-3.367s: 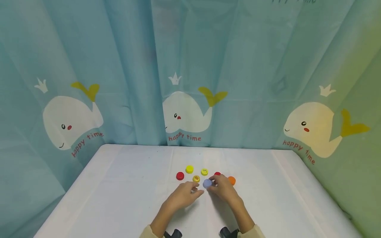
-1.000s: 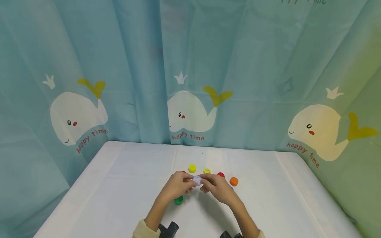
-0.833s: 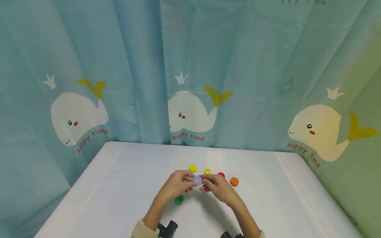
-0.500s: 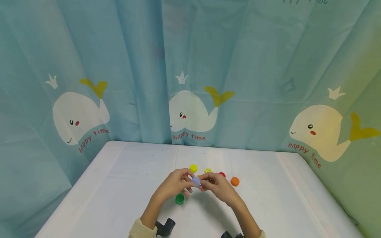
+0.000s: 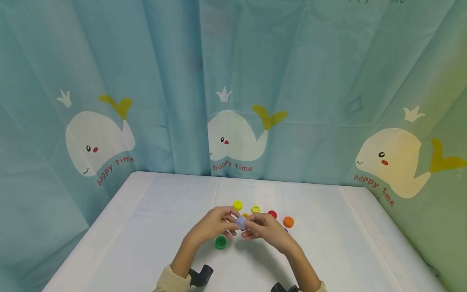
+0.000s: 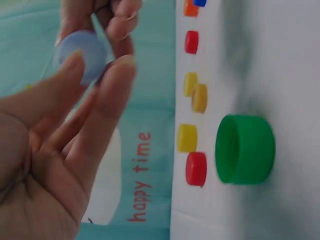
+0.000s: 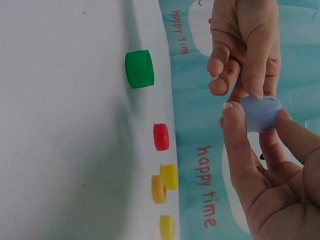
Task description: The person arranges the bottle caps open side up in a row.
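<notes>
A pale lavender-blue bottle cap is held up above the white table between both hands. My left hand pinches it from the left; in the left wrist view its thumb lies across the cap. From the other side my right hand pinches the rim, and the right wrist view has the cap between its thumb and fingers. A green bottle cap stands on the table near the left hand, its hollow side showing.
Behind the hands lie a yellow cap, a lighter yellow cap, a red cap and an orange cap. The left wrist view shows another red cap and a darker yellow one. A whale-printed curtain hangs behind.
Earlier the lavender cap was low at the right fingertips, with the left hand apart. It has since been raised into both hands. Over the last second it tilts slightly between the fingers.
</notes>
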`<state>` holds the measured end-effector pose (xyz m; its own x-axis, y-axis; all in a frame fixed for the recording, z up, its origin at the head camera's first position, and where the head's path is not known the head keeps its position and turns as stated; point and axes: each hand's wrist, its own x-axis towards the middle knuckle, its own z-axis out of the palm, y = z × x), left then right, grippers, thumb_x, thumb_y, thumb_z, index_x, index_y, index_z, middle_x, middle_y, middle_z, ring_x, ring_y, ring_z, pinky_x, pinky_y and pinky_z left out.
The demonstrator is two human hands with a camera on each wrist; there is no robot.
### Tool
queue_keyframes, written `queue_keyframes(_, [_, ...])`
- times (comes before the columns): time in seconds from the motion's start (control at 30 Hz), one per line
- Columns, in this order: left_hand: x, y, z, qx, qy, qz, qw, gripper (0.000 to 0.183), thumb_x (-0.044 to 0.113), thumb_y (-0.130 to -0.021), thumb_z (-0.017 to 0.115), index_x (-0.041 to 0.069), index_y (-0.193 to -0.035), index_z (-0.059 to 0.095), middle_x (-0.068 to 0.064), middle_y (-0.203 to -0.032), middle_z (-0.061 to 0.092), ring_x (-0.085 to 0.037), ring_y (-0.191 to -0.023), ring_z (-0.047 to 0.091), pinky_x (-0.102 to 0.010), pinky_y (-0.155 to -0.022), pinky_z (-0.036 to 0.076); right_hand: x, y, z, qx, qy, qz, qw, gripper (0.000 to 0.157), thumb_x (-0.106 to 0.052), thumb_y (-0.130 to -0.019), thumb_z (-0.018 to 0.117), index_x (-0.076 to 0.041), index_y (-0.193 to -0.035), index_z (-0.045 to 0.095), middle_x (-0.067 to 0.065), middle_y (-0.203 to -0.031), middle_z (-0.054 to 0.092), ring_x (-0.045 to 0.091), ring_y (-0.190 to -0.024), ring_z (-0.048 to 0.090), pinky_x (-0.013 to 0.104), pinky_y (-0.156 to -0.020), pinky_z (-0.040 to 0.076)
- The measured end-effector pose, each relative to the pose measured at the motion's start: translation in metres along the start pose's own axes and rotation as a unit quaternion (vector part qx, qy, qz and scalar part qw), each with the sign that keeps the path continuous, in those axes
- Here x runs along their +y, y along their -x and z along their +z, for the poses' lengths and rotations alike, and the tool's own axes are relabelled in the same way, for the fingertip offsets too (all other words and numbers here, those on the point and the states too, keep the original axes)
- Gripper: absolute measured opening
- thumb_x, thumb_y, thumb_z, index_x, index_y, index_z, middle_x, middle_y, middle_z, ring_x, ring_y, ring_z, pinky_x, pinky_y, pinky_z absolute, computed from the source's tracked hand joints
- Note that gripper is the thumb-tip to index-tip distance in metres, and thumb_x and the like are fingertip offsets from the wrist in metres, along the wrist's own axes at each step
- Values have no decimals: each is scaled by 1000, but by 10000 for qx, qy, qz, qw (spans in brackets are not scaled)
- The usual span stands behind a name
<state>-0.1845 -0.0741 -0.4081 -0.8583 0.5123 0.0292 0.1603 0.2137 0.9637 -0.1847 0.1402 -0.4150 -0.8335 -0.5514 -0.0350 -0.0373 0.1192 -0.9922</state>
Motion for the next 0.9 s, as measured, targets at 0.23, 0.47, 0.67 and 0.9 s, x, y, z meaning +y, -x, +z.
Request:
queue_keyframes(0.23, [0, 4, -10, -302, -565, 76, 9979, 23, 13, -95, 56, -1, -111, 64, -10, -97, 67, -28, -79, 66, -32, -71, 54, 2, -1, 2, 104, 1024, -325, 9942, 18, -16, -91, 64, 2, -94, 62, 9, -87, 65, 29, -81, 65, 30, -74, 53])
queue_keyframes(0.47, [-4, 2, -8, 21, -733, 30, 9973, 18, 10, -87, 67, 0, -102, 69, -6, -96, 68, -29, -82, 66, -30, -67, 54, 5, -1, 7, 452, 2053, -541, 9762, 16, -20, -86, 70, -7, -91, 62, -1, -89, 63, 16, -84, 64, 26, -75, 52])
queue_keyframes(0.67, [-4, 3, -7, 152, -1273, -138, 9917, 15, 10, -84, 71, 3, -97, 71, -2, -92, 68, -17, -82, 66, -32, -73, 53, 8, -3, 10, 423, 2397, -652, 9677, 10, -17, -85, 71, -11, -86, 63, -5, -84, 62, 13, -82, 63, 25, -74, 52])
queue_keyframes(0.9, [-5, 3, -8, -94, -1860, -165, 9824, 15, 13, -84, 72, 5, -97, 71, 0, -93, 69, -17, -88, 65, -38, -81, 51, 14, -7, 13, 271, 2761, -830, 9572, 10, -13, -83, 72, -15, -81, 63, -9, -79, 60, 8, -75, 59, 24, -71, 51])
